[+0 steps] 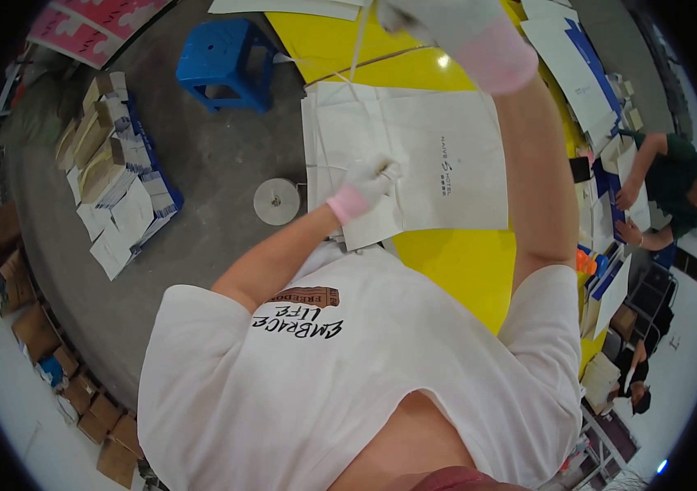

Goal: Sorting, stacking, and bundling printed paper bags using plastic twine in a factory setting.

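Use the white paper stack (426, 123) as the reference; it lies on the yellow table (447, 270) in front of you, longer axis running roughly left to right. Well left of the stack, locate the carton pile (111, 164). Beyond its far-left corner stands the blue stool (226, 61); just left of it is the white roll (276, 201). A narrow white strip (357, 49) crosses the stack's left part and extends past its far edge. Your left hand (365, 186) is on the stack's near-left area, fingers curled; you cannot tell whether they are clamped on the strip. Your right hand (455, 33) is raised past the far edge, its grip not discernible. Your hands are well apart; the left is nearer the stack. Right of the stack, a co-worker's hands (628, 231) rest at blue-and-white pieces (608, 204).
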Motion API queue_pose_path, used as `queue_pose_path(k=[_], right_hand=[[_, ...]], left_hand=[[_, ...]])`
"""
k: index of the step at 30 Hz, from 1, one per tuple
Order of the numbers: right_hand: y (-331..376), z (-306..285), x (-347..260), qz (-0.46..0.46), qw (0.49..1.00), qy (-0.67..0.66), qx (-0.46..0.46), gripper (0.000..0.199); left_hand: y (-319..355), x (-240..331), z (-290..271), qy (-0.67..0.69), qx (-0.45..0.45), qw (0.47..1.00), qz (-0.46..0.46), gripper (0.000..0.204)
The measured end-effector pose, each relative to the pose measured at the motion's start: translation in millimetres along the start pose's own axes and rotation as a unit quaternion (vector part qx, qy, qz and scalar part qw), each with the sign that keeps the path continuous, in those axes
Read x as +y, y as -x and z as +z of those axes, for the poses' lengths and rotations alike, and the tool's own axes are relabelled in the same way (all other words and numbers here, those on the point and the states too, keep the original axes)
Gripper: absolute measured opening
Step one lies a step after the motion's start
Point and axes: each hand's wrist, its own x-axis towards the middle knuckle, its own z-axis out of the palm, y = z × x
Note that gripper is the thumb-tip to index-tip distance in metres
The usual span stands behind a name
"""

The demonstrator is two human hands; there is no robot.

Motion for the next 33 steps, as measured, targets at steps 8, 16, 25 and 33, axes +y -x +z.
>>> queue_pose_path(k=[8, 16, 25, 33], right_hand=[[-68, 62, 22, -0.198, 0.965, -0.054, 0.163, 0.021], [-17, 100, 10, -0.133, 0.977, 0.025, -0.164, 0.021], [-26, 141, 51, -0.105, 0.947, 0.301, 0.046, 0.038], [87, 99, 175, 0.03, 0.989, 0.112, 0.087, 0.068]], left_hand=[[-24, 11, -15, 0.184, -0.008, 0.983, 0.0, 0.021], [-32, 88, -54, 0.348, 0.041, 0.931, 0.1, 0.014], [-7, 22, -37, 0.301, 0.036, 0.953, -0.005, 0.016], [6, 59, -60, 0.316, 0.032, 0.944, -0.092, 0.015]])
